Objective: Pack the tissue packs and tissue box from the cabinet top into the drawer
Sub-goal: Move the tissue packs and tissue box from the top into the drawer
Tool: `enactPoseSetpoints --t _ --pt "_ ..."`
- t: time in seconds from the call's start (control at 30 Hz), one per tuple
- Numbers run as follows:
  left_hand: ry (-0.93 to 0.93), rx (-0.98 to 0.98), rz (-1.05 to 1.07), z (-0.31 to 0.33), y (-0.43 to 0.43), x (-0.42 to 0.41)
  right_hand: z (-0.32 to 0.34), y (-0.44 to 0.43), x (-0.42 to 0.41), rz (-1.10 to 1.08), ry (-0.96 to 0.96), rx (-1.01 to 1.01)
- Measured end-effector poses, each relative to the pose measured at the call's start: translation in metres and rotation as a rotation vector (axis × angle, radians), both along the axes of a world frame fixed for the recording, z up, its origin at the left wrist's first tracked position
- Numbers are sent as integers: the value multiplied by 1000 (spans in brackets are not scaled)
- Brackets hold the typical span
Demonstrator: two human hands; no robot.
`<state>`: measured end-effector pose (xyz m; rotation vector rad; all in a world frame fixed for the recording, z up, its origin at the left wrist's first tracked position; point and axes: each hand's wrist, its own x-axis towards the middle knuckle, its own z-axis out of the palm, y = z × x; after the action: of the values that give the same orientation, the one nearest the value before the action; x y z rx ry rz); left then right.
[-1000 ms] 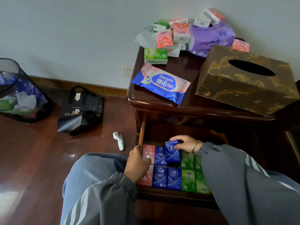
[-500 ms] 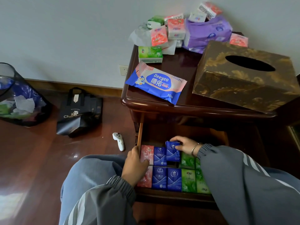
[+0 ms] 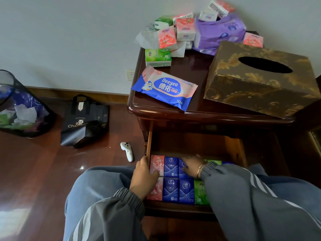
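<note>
- Pressing on a blue pack [image 3: 182, 165] in the far row, the right hand [image 3: 191, 165] lies palm down with fingers spread and fairly straight, gripping nothing.
- The left hand [image 3: 143, 177] curls round the left wall of the drawer [image 3: 173, 208], its thumb resting on a pink pack [image 3: 157, 164].
- The step looks like seating that blue pack. It should go down flat and level with its neighbours, edges square to the row, while the left hand steadies the drawer against the push.
- The drawer holds two rows: pink at the left, blue in the middle, green packs [image 3: 200, 192] at the right, with bare wood beyond the far row.
- On the worktop [image 3: 199, 105] wait a wipes pack [image 3: 165, 87] near left, the tissue box [image 3: 260, 79] at the right, and a heap of small packs [image 3: 173, 32] beside a purple bag [image 3: 220, 30] by the wall.
- The box is bulky, so tight rows now should save the far space for it.
</note>
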<state>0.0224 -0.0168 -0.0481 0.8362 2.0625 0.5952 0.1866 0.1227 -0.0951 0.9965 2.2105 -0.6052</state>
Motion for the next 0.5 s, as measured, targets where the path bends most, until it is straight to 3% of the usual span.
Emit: enactPoseSetpoints --t 0.23,0.5 --pt "-16 5 4 1 1 -1 22 36 46 -351 140 -43" --pt "-11 8 -26 5 1 1 12 5 90 -365 38 -15"
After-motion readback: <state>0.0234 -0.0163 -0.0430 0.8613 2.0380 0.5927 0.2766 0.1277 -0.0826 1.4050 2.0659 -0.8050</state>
